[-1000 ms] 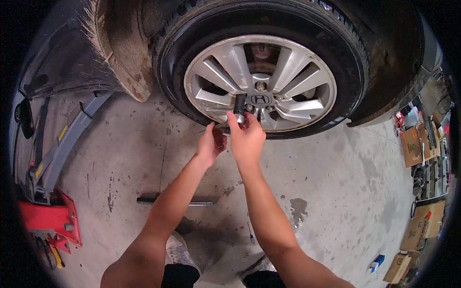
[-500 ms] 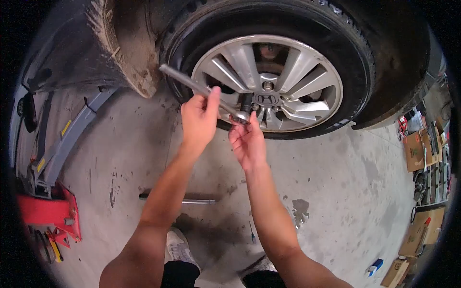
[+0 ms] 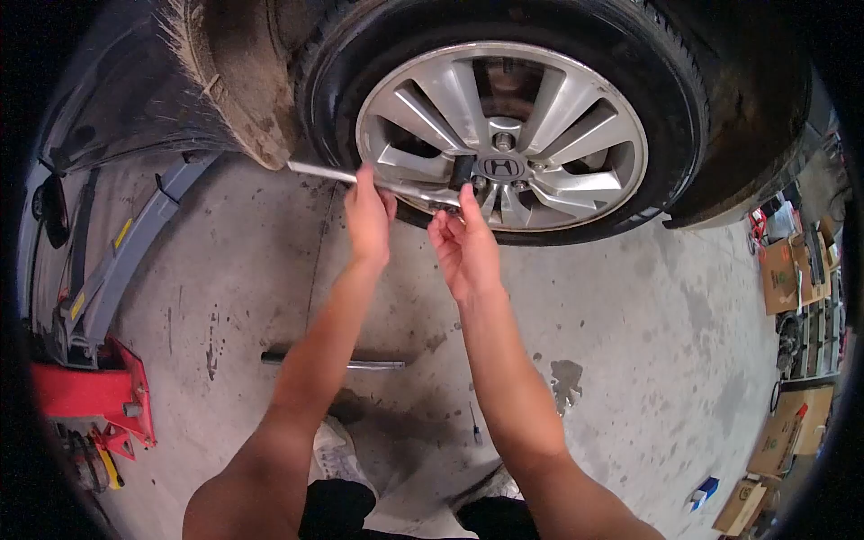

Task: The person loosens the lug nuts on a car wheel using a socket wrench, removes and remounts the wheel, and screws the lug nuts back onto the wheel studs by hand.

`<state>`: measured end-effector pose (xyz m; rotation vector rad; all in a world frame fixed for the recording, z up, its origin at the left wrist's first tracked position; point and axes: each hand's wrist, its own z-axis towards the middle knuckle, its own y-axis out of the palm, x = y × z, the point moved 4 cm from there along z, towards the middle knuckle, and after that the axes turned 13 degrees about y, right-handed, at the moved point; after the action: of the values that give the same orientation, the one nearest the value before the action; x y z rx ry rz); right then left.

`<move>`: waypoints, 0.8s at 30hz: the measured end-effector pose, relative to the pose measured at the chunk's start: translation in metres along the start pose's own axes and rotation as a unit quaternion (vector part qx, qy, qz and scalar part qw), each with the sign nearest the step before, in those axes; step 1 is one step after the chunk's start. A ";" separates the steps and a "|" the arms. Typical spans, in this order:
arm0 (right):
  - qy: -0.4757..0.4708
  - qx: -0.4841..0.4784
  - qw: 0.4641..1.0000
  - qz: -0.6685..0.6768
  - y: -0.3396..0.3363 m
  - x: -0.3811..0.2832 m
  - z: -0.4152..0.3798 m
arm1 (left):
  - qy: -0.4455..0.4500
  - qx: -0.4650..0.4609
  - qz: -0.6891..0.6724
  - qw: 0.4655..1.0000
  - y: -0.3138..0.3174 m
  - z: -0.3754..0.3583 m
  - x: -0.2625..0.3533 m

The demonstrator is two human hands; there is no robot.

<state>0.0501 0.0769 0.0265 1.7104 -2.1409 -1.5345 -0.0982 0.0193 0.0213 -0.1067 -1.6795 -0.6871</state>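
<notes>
My left hand (image 3: 367, 220) is wrapped round the handle of a long metal ratchet wrench (image 3: 319, 171), its thumb lying up along the bar. A dark socket (image 3: 463, 169) joins the ratchet's head to the wheel's lug area, left of the Honda centre cap (image 3: 502, 167); the nut inside is hidden. With its fingertips, my right hand (image 3: 470, 252) grips the ratchet's head just below the socket. Other lug nuts (image 3: 504, 141) show around the cap on the silver alloy wheel (image 3: 454, 101), which carries a black tire (image 3: 335, 85).
Behind my left arm, a metal bar with a dark grip (image 3: 376, 364) lies on the concrete floor. A small screwdriver (image 3: 476, 425) lies between my arms. At left are a red floor jack (image 3: 85, 391) and a grey lift arm (image 3: 135, 252). Cardboard boxes (image 3: 781, 277) stand at right.
The ratchet handle's far end has swung downward, so the bar now lies closer to level. My left hand has moved down with it; my right hand stays at the head.
</notes>
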 end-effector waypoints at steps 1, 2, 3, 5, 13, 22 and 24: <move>0.105 -0.040 0.987 0.118 0.004 0.005 -0.003 | 0.102 -0.029 0.028 0.994 0.005 0.001 0.024; 0.139 -0.106 0.967 0.183 0.004 0.007 0.004 | 0.101 -0.029 0.030 0.994 0.011 -0.001 0.041; 0.140 -0.107 0.967 0.183 0.000 0.009 0.006 | 0.140 -0.094 0.095 0.981 0.024 -0.005 0.060; 0.198 -0.217 0.921 0.258 0.006 0.012 0.004 | 0.182 -0.154 0.159 0.958 0.042 -0.015 0.080; -0.028 0.049 0.995 -0.079 -0.002 -0.002 -0.001 | 0.109 -0.057 0.064 0.990 -0.004 -0.004 0.011; -0.124 0.032 0.985 -0.112 -0.003 0.000 0.010 | -0.107 0.042 -0.016 0.993 -0.012 -0.021 -0.053; -0.018 -0.027 0.999 0.009 -0.005 0.006 0.009 | 0.083 0.062 -0.052 0.993 0.002 -0.017 -0.003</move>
<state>0.0470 0.0791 0.0154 1.6557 -2.1049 -1.6155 -0.0818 0.0132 0.0207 0.1233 -1.5717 -0.6491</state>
